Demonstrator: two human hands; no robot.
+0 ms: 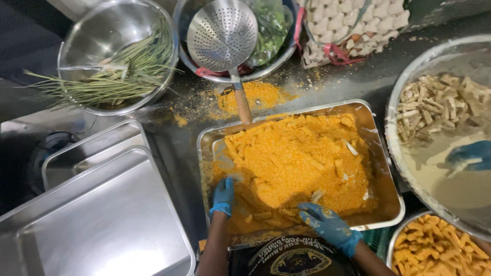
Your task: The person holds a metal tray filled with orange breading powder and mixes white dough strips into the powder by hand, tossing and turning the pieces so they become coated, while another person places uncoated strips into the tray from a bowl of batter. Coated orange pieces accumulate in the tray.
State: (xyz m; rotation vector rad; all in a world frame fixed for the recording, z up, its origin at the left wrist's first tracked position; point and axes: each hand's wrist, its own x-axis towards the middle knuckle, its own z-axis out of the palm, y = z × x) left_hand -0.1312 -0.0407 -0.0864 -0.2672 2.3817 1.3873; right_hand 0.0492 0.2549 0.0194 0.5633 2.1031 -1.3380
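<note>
While both gloved hands press into the orange crumbs [296, 158] in the steel tray [381, 168], left hand [223, 197] appears loosely curled, right hand [327, 225] lies open, fingers spread

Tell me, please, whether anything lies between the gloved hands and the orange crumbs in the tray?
Nothing visible does: the left hand and right hand, both in blue gloves, already rest in the orange breadcrumbs at the near edge of the metal tray.

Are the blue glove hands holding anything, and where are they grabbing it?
Cannot be told: left hand and right hand are sunk in orange crumbs in the metal tray, fingers partly hidden.
</note>
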